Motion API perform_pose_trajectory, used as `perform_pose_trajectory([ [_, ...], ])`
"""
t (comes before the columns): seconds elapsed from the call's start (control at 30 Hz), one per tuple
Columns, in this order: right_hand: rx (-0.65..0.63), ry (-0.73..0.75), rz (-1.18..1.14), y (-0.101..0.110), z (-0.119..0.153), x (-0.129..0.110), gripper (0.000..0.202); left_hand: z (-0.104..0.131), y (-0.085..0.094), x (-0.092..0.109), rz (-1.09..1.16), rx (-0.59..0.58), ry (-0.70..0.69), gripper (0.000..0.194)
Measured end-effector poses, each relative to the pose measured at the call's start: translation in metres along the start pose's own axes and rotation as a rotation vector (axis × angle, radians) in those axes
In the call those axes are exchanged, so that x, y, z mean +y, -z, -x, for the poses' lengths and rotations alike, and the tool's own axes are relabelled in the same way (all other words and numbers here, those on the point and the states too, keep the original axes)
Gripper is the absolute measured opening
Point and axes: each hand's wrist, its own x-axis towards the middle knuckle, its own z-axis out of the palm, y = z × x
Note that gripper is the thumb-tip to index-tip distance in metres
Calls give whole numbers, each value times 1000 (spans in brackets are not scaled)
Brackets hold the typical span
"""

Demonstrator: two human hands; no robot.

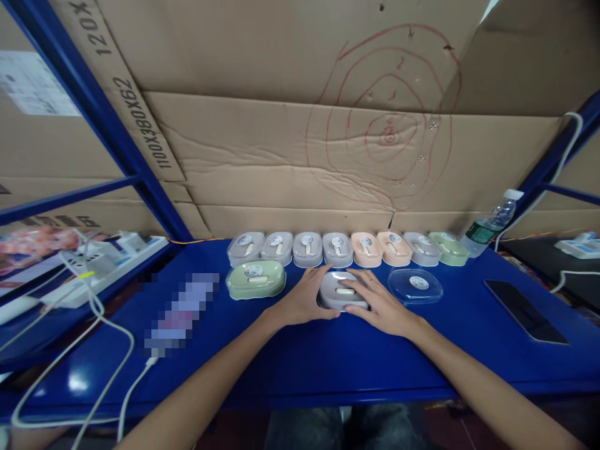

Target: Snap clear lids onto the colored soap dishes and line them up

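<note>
A grey rounded box (344, 289) with a white oblong piece on its top sits on the blue table between my hands. Around its left side curves my left hand (307, 295), thumb along the near edge and fingers at the far edge. My right hand (382, 306) holds the right side, its fingers reaching over the top. Just right of my hands lies a clear plastic lid (407, 287) with a round white sticker. To the left is a green box (255, 280) under a clear cover with a similar sticker.
Several grey, peach and green boxes (307, 249) stand in a row along the back. A plastic bottle (490, 228) leans at the back right. The dark phone (525, 311) lies at right; a blurred-out device (182, 312) with a white cable lies at left. Cardboard (262, 150) walls the back.
</note>
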Motion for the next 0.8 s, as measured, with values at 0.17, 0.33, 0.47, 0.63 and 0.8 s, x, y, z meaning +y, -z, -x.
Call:
perform_pose_trajectory([
  [0.17, 26, -27, -12, 0, -1, -2, 48, 0, 1, -1, 29, -11, 3, 116],
  [0.33, 76, -58, -58, 1, -3, -2, 41, 0, 1, -2, 53, -26, 42, 123],
  [0.47, 98, -71, -45, 2, -3, -2, 41, -1, 2, 0, 56, -16, 53, 125],
  [0.63, 210, -105, 68, 12, -1, 0, 44, 0, 9, 4, 15, -27, 44, 126],
  [0.8, 291, -144, 189, 31, 2, 5, 46, 2, 25, 3, -181, -74, 13, 95],
])
